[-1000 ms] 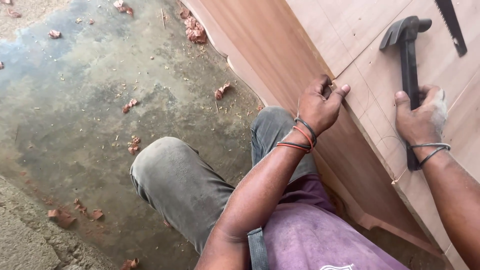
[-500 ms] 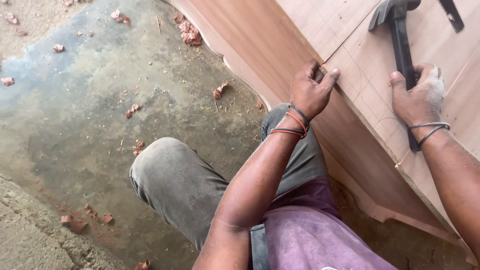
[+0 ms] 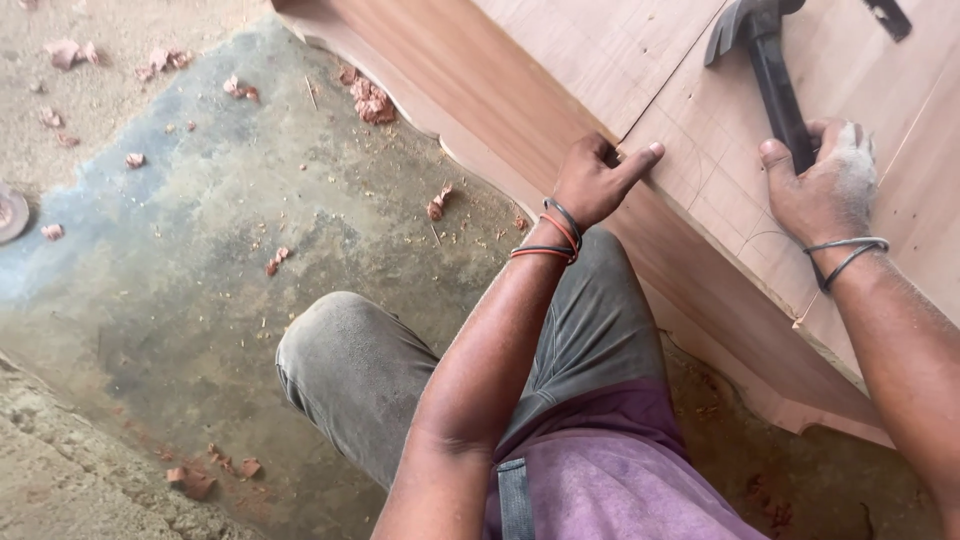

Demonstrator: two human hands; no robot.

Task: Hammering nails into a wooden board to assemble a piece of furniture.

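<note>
Pinning the wooden panel (image 3: 800,200) at its near edge with left hand (image 3: 597,180) fingers spread, right hand (image 3: 825,195) grip holding the hammer (image 3: 765,60) flat on it, risking a slipped panel or struck fingers.

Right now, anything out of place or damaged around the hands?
Nothing damaged. Wood chips lie scattered on the concrete floor. The left hand presses the wooden panel edge; the right hand grips a hammer lying on it.

Rough, stained concrete floor (image 3: 180,260) in daylight, strewn with reddish wood chips (image 3: 370,100); sandy patch far left, raised edge near left.
</note>
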